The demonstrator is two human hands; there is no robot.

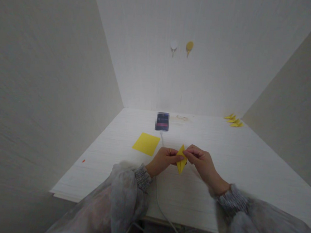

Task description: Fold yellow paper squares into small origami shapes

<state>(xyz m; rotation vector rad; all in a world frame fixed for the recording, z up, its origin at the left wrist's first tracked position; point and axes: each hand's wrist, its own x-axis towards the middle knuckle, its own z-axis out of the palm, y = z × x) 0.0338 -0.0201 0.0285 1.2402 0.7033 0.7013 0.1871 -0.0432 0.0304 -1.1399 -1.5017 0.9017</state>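
A small folded yellow paper piece [181,164] is held just above the white table [238,162], near its front middle. My left hand [164,160] pinches its left side, with a ring on one finger. My right hand [200,162] pinches its top right edge with fingers closed. Both hands meet over the paper, and part of it is hidden between the fingers.
A flat yellow paper square [146,143] lies left of my hands. A phone [162,121] sits behind it with a white cable [161,206] running off the front edge. Several folded yellow pieces [233,120] lie at the back right corner. Walls close in on three sides.
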